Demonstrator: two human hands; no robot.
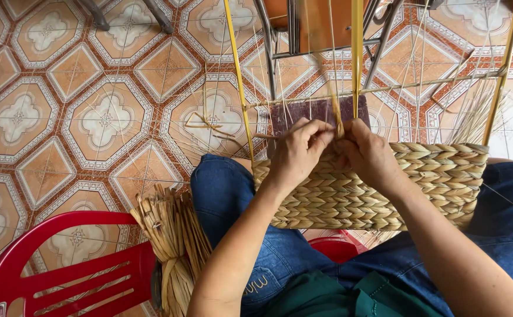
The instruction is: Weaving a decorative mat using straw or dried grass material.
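A half-woven straw basket (380, 194) rests on my lap, its braided wall facing me. Thin yellow upright rods (357, 53) and fine straw stakes rise from its rim. My left hand (299, 151) and my right hand (369, 154) meet at the top edge of the weave, near the middle. Both pinch a straw strand (337, 120) that runs up between them. My fingers are closed around it, the fingertips touching each other.
A tied bundle of dry straw (174, 240) leans at my left knee, beside a red plastic chair (63, 276). Metal chair legs (271, 53) stand beyond the basket on the patterned tile floor (92, 117). Loose straw (473, 111) fans out at the right.
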